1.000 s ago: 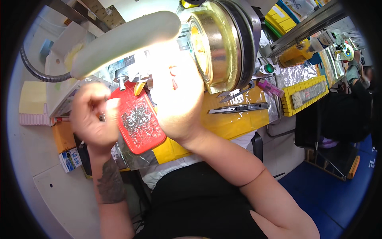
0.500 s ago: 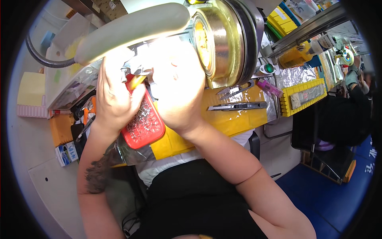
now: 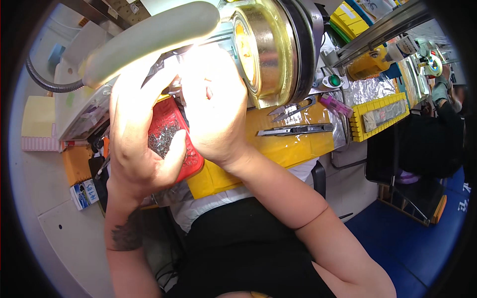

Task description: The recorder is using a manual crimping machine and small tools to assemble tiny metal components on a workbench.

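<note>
My left hand arches over a shallow red tray with its thumb spread well away from the fingers. Many small metal pieces lie in that tray. The left fingertips reach up beside my right hand, which is curled, its fingers bleached by strong light. Between the hands a small shiny metal part shows near the right fingers. What the right fingers grip is lost in the glare. A bit of yellow shows at the tray's far end.
A long lamp hangs low over my hands. Right of them stands a large round gold-coloured drum. A utility knife, thread snips and a yellow ridged tray lie further right. A co-worker's gloved hand shows far right.
My left thumb has swung down and away from the fingers, opening the hand over the tray. The yellow piece that was by the thumb is no longer there. The view shifted slightly.
</note>
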A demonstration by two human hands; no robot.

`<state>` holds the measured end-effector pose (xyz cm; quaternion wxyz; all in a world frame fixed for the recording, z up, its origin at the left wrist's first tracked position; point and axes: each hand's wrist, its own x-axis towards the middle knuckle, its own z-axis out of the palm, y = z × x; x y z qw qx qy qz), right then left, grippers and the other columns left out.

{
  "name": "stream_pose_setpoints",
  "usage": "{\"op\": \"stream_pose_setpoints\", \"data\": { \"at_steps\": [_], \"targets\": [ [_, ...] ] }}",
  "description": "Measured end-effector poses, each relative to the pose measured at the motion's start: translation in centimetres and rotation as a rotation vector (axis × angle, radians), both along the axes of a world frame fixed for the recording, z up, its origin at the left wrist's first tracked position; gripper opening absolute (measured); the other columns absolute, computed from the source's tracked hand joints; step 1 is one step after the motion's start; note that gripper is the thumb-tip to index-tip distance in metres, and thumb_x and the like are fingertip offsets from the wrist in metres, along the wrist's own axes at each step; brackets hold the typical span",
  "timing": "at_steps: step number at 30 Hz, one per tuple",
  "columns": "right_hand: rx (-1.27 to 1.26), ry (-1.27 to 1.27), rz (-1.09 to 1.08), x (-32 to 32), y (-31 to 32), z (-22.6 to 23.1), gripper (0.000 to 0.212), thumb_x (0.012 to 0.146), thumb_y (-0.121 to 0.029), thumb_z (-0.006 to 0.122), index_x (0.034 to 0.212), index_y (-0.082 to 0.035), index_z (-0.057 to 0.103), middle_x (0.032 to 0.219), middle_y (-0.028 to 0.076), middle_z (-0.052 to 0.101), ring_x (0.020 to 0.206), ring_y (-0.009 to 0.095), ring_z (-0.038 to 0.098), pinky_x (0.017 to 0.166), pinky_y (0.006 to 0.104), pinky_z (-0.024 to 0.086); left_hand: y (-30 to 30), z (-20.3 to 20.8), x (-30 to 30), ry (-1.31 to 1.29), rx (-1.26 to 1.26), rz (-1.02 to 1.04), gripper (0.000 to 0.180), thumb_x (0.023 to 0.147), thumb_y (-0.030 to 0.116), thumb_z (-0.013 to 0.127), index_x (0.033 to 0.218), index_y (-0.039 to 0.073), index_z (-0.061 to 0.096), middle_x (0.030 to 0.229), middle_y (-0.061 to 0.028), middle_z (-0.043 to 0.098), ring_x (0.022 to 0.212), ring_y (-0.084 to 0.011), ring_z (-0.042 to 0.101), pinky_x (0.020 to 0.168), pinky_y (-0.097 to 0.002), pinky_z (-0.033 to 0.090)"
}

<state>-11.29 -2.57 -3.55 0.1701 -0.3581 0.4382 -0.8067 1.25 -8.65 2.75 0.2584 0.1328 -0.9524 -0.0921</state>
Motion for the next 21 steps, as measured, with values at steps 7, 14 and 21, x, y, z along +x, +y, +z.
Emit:
{"op": "stream_pose_setpoints", "data": {
  "at_steps": [7,14,21],
  "targets": [
    [-0.002,0.043,-0.03,0.1,-0.1,0.0,0.006,0.101,-0.004,0.059,0.104,0.0,0.057,0.084,0.003,0.058,0.071,0.008,0.053,0.064,0.0259,0.047,0.4,-2.6,-0.4,0.226,0.208,0.002,0.072,0.078,0.004,0.068,0.146,-0.007,0.044,0.153,-0.0266,0.044,0.142,-0.0374,0.045,0.118,-0.0469,0.034],
    [0.02,0.138,-0.115,-0.2,0.0,0.3,0.005,0.1,-0.004,0.059,0.099,0.001,0.059,0.083,0.006,0.059,0.071,0.01,0.056,0.064,0.0272,0.047,0.5,-4.1,-0.9,0.201,0.337,-0.017,0.076,0.081,0.003,0.066,0.15,-0.005,0.037,0.16,-0.0239,0.034,0.144,-0.0338,0.041,0.119,-0.0477,0.035],
    [-0.018,0.186,-0.146,-0.4,0.0,-0.2,0.008,0.1,-0.006,0.058,0.099,0.002,0.061,0.082,0.008,0.062,0.069,0.012,0.059,0.062,0.0296,0.048,0.5,-4.9,-0.8,0.281,0.359,0.017,0.078,0.082,0.002,0.064,0.154,-0.001,0.032,0.161,-0.0178,0.028,0.146,-0.0307,0.039,0.118,-0.0467,0.037]
  ]
}}
